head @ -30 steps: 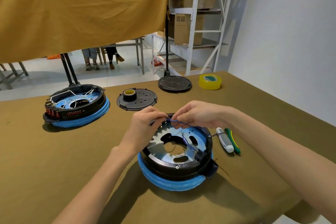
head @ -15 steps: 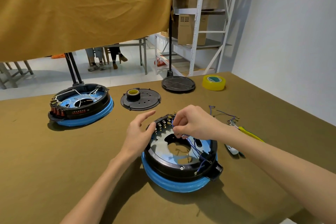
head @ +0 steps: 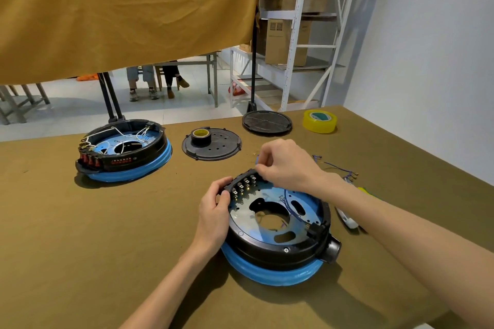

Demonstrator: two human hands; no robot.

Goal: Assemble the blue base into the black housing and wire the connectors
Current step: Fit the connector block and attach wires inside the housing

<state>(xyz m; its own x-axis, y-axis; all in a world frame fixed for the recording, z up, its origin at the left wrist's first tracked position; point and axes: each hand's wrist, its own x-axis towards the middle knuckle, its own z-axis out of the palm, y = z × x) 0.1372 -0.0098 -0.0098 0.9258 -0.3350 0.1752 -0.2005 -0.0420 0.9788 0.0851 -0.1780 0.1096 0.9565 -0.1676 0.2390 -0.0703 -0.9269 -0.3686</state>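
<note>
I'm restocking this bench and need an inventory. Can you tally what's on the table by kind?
Housing assemblies: 2
Black round covers: 2
Tape rolls: 2
Loose wire bundle: 1
Hand tools by the right arm: 2, partly hidden
Total: 9

Ochre curtain (head: pixel 120 13), white shelving (head: pixel 294 35), pale wall (head: pixel 427 48).

Bright, even daylight fills the scene. Soft shadows fall toward the viewer beneath both forearms and left of the left hand (head: pixel 213 211). A pale sheen glares off the metal plate (head: pixel 256 227) below the right hand (head: pixel 287 165). Wide-angle distortion bends the edges; focus is slightly soft throughout.
</note>
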